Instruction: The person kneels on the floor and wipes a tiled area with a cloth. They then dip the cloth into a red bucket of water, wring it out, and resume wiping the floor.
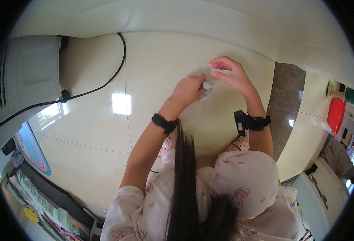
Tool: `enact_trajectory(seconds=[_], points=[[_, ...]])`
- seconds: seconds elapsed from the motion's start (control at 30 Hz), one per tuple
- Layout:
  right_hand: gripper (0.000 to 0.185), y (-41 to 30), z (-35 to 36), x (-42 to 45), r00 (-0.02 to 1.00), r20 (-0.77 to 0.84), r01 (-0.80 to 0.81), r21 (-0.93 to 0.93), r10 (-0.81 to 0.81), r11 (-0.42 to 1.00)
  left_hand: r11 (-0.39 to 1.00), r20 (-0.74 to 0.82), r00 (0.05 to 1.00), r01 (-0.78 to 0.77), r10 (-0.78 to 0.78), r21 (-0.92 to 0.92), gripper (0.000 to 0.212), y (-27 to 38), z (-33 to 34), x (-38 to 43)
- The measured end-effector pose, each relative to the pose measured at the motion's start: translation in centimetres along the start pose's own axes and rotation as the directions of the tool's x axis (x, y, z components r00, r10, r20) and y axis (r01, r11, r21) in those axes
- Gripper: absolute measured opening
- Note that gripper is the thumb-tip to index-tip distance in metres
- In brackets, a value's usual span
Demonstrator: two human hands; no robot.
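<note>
Low over the cream tiled floor (159, 66), my left hand (190, 89) is closed around a small crumpled piece, whitish and grey (206, 87), that pokes out on its right side. What it is made of cannot be told. My right hand (229, 72) is just up and to the right of it, fingers curved and apart, with nothing seen between them. A black strap (166, 123) circles my left wrist. Another strap with a small black device (240, 123) is on my right wrist.
A black cable (124, 54) curves over the floor beside a white wheeled appliance (38, 66). A white surface (180, 18) spans the top. A dark brown tile strip (286, 90) lies right, with a red object (336, 116) and part of a person's leg (338, 94) beyond. Folded fabrics (50, 211) are lower left.
</note>
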State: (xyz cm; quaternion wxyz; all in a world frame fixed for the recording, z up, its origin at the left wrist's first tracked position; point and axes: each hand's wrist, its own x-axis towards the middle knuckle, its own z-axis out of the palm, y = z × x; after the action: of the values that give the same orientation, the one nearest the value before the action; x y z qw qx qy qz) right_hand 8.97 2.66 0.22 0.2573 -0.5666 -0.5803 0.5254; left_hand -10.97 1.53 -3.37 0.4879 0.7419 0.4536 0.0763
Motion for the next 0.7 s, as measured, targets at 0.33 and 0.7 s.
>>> enact_trajectory(seconds=[0.33, 0.7], points=[[0.045, -1.6, 3.3, 0.5, 0.970, 0.168, 0.172, 0.026, -0.174, 0.985, 0.844, -0.257, 0.965, -0.099, -0.047, -0.527, 0.083, 0.7, -4.6, -3.6], [0.020, 0.6, -1.3, 3.4, 0.980, -0.144, 0.070, -0.414, -0.141, 0.908, 0.794, -0.257, 0.940, 0.022, -0.223, -0.608, 0.042, -2.4, -6.9, -4.2]])
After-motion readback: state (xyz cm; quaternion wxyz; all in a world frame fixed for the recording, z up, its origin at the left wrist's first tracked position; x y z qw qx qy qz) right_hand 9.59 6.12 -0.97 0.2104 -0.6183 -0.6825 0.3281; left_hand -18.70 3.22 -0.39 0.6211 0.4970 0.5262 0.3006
